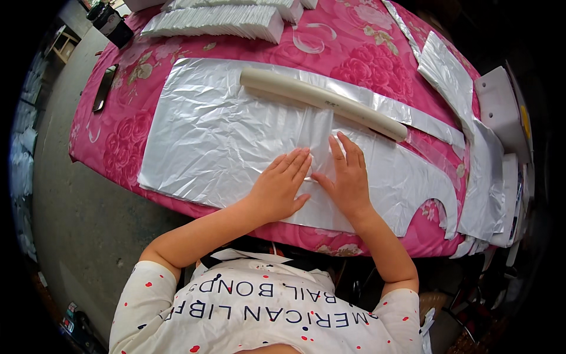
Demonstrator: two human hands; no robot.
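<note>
A stack of thin whitish plastic bags (200,130) with cut-out handles at the right lies spread on the table. My left hand (282,184) rests flat on the top bag, fingers stretched and close together, thumb apart. Beside it, my right hand (346,177) is open, its fingers spread and its thumb pointing toward my left fingertips. A narrow folded strip of the plastic (318,127) stands up in creases between my hands and a long cream tube (321,100). The tube lies slantwise across the far part of the stack. Neither hand grips anything that I can see.
A pink flowered cloth (127,144) covers the table. Bundles of folded white bags (218,23) lie at the back, a dark jar (111,25) and a phone (105,88) at the left. More loose plastic (486,183) and white boxes (501,100) crowd the right edge.
</note>
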